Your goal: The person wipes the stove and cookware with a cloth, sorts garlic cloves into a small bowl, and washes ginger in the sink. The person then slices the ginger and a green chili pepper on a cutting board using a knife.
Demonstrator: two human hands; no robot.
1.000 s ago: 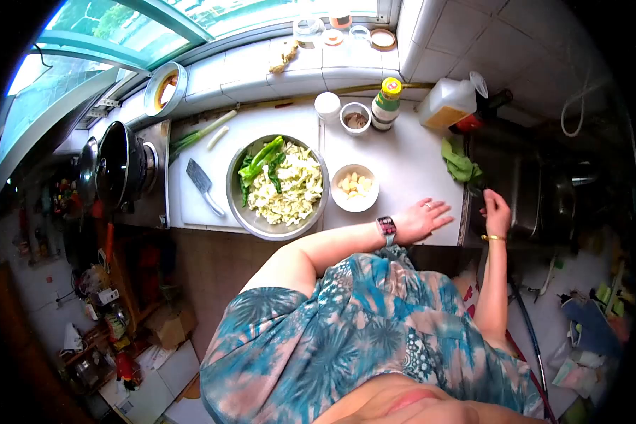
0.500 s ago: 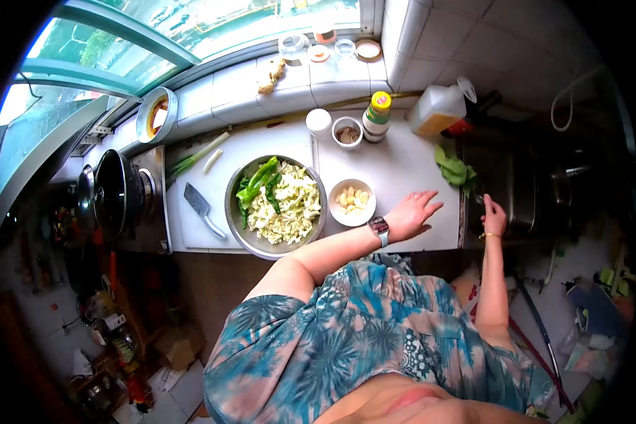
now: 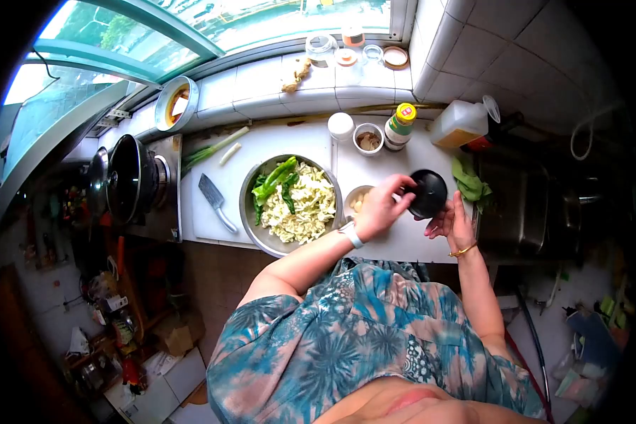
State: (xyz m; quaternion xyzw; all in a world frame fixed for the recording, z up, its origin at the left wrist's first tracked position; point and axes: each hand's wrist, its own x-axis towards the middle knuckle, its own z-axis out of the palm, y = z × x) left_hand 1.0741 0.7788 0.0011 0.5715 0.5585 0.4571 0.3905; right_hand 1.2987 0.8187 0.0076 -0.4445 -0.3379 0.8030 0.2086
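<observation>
A small round black dish [image 3: 427, 194] is held tilted above the counter. The fingers of my left hand [image 3: 380, 210] are closed on its left edge. At the dish's lower right edge is my right hand [image 3: 456, 226], palm turned in and fingers stretched out; whether it bears any of the weight is hard to see. Beneath my left hand, the white bowl [image 3: 352, 192] of pale garlic cloves [image 3: 358, 203] is partly hidden. Further left stands a large metal bowl [image 3: 244, 215] with chopped cabbage [image 3: 307, 205] and green peppers [image 3: 277, 180].
A cleaver [image 3: 215, 201] and scallions [image 3: 222, 147] lie on the white board at left, beside the stove with a black wok [image 3: 124, 180]. Behind are a white jar [image 3: 340, 126], a small cup [image 3: 368, 138] and a yellow-capped bottle [image 3: 400, 127]. Green leaves [image 3: 470, 180] lie near the sink [image 3: 519, 205].
My right hand has come left from the sink's edge, and my left hand has shifted over the garlic bowl. The black dish now appears between them. The view has shifted slightly.
</observation>
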